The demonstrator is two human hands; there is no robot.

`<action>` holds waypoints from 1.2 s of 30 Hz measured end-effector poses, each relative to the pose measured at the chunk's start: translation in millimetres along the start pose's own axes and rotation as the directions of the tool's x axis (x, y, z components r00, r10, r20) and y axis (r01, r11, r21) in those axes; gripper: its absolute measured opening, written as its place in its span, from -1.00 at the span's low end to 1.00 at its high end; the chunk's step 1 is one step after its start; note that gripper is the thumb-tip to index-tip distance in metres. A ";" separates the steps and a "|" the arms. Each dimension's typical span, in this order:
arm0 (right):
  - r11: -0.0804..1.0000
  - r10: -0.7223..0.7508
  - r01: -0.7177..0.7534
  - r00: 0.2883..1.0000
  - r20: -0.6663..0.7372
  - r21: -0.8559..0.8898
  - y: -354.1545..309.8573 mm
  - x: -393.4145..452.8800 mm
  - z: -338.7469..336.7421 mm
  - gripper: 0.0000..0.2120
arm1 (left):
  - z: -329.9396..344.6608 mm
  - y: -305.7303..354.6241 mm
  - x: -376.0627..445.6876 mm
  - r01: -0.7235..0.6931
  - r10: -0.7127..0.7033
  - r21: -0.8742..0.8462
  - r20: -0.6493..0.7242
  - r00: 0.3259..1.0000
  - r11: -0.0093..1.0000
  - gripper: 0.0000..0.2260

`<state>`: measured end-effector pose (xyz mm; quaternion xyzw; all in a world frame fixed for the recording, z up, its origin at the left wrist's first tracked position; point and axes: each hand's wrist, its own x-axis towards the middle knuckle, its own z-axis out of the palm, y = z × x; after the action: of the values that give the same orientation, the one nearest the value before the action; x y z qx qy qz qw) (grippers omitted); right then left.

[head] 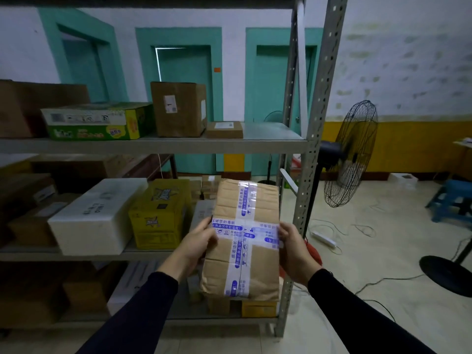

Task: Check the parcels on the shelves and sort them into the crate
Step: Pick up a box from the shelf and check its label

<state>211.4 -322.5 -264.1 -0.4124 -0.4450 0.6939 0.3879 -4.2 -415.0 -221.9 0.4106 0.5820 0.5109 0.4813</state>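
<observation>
A brown paper parcel (pixel 242 241), crossed with blue-printed tape, is held in the air in front of the metal shelf unit (pixel 310 175), its long axis running away from the person. The left hand (pixel 198 245) grips its left edge and the right hand (pixel 293 249) its right edge, fingers curled around the sides. No crate is visible.

A parcel storeroom: grey metal shelves (pixel 153 143) stacked with taped cardboard boxes (pixel 178 108) and a foam box (pixel 97 215), a standing fan (pixel 350 154) on bare floor.
</observation>
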 end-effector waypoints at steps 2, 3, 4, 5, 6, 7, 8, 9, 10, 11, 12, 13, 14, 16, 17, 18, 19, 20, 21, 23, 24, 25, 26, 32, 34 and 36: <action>0.998 0.036 -0.035 0.999 -0.003 0.054 -2.6 0.9 -3.9 -0.32 | 0.3 0.0 -2.8 -0.026 0.024 0.092 0.018 1.000 0.995 -0.54; 0.995 0.058 -0.057 0.998 -0.005 0.087 -2.3 3.6 -5.6 -0.27 | 0.3 0.3 -2.6 -0.033 0.032 0.128 0.016 0.999 0.991 -0.51; 0.990 0.069 -0.067 0.998 -0.014 0.124 -2.5 4.4 -5.9 -0.23 | -0.1 0.5 -1.2 -0.037 0.037 0.137 0.007 0.999 0.990 -0.50; 0.985 0.076 -0.070 0.997 -0.033 0.159 -2.0 4.3 -4.7 -0.20 | -0.8 0.6 -1.0 -0.035 0.035 0.124 -0.001 0.999 0.992 -0.51; 0.981 0.075 -0.063 0.995 -0.059 0.186 -0.6 3.4 -3.4 -0.19 | -1.8 0.3 1.1 -0.019 0.021 0.095 -0.019 1.000 0.995 -0.52; 0.979 0.071 -0.056 0.995 -0.071 0.198 0.1 2.6 -2.0 -0.19 | -2.2 0.8 3.4 0.011 -0.009 0.055 -0.044 0.999 0.998 -0.57; 0.979 0.070 -0.053 0.994 -0.079 0.195 0.4 0.7 -0.6 -0.22 | -2.0 2.4 3.5 0.029 -0.029 -0.004 -0.068 0.997 1.000 -0.64; 0.983 0.060 -0.044 0.995 -0.084 0.180 0.7 -1.8 0.8 -0.28 | -1.3 4.2 1.3 0.039 -0.045 -0.068 -0.081 0.996 0.997 -0.69; 0.986 0.047 -0.034 0.996 -0.075 0.164 1.6 -4.1 2.3 -0.36 | -1.0 5.3 -0.2 0.049 -0.060 -0.123 -0.086 0.994 0.991 -0.66; 0.989 0.027 -0.017 0.998 -0.060 0.148 3.5 -5.3 2.8 -0.43 | -1.7 5.5 -0.2 0.072 -0.086 -0.148 -0.092 0.992 0.986 -0.54; 0.991 0.010 -0.003 0.999 -0.048 0.134 4.4 -7.6 3.7 -0.49 | -2.4 6.1 -0.1 0.093 -0.107 -0.158 -0.089 0.990 0.983 -0.37; 0.994 -0.005 0.009 0.999 -0.037 0.113 7.0 -6.5 3.1 -0.55 | -3.7 5.8 0.5 0.113 -0.126 -0.154 -0.073 0.989 0.982 -0.17; 0.996 -0.018 0.019 1.000 -0.017 0.091 9.5 -5.8 2.1 -0.59 | -4.1 5.8 0.5 0.128 -0.136 -0.142 -0.049 0.989 0.981 -0.02; 0.997 -0.048 0.050 0.999 -0.018 0.063 9.3 -9.3 4.4 -0.65 | -4.0 5.8 0.8 0.128 -0.130 -0.123 -0.009 0.991 0.984 -0.05; 0.996 -0.057 0.058 0.998 -0.025 0.062 8.8 -9.8 4.2 -0.66 | -3.1 6.6 -0.8 0.123 -0.124 -0.114 -0.002 0.992 0.986 -0.19; 0.996 -0.056 0.059 0.998 -0.039 0.071 8.4 -9.9 3.7 -0.66 | -1.9 7.4 -2.8 0.115 -0.116 -0.102 -0.009 0.993 0.988 -0.35; 0.997 -0.045 0.048 0.998 -0.045 0.068 8.4 -8.0 2.4 -0.63 | -2.0 6.9 -3.6 0.108 -0.110 -0.092 -0.018 0.994 0.990 -0.47; 0.997 -0.030 0.034 0.998 -0.053 0.062 8.0 -6.8 1.7 -0.57 | -2.9 5.1 -3.3 0.103 -0.106 -0.086 -0.022 0.994 0.991 -0.53; 0.998 -0.020 0.023 0.999 -0.047 0.063 7.8 -4.8 0.7 -0.49 | -4.4 3.2 -3.3 0.093 -0.094 -0.083 -0.015 0.995 0.992 -0.54; 0.998 -0.013 0.015 0.999 -0.031 0.053 7.2 -1.8 0.5 -0.37 | -7.4 1.6 -4.1 0.041 -0.040 -0.069 0.016 0.999 0.997 -0.51; 0.999 -0.011 0.012 1.000 -0.021 0.053 6.9 -0.5 0.8 -0.33 | -9.7 1.2 -3.0 0.016 -0.013 -0.070 0.037 0.999 0.997 -0.47; 0.998 -0.009 0.009 1.000 -0.006 0.058 7.2 1.2 1.1 -0.31 | -11.0 1.6 -2.0 -0.001 0.006 -0.080 0.057 0.998 0.997 -0.44; 0.998 -0.011 0.011 1.000 0.009 0.061 7.1 1.7 2.1 -0.30 | -11.3 2.8 -1.6 -0.027 0.033 -0.092 0.072 0.997 0.995 -0.42; 0.995 -0.033 0.027 0.998 0.056 0.099 1.2 -2.7 9.6 -0.32 | -11.5 7.0 -1.7 -0.088 0.101 -0.133 0.097 0.990 0.987 -0.22; 0.994 -0.028 0.023 0.999 0.045 0.106 0.3 -3.9 10.0 -0.30 | -11.3 7.4 -3.7 -0.092 0.104 -0.121 0.096 0.990 0.988 -0.21; 0.994 -0.016 0.012 0.999 0.035 0.109 0.9 -3.9 8.5 -0.30 | -10.4 8.4 -6.7 -0.108 0.118 -0.099 0.110 0.987 0.989 -0.20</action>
<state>204.8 -328.9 -261.8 -0.3750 -0.4165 0.7215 0.4066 -13.2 -422.3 -212.5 0.4489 0.5045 0.5393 0.5031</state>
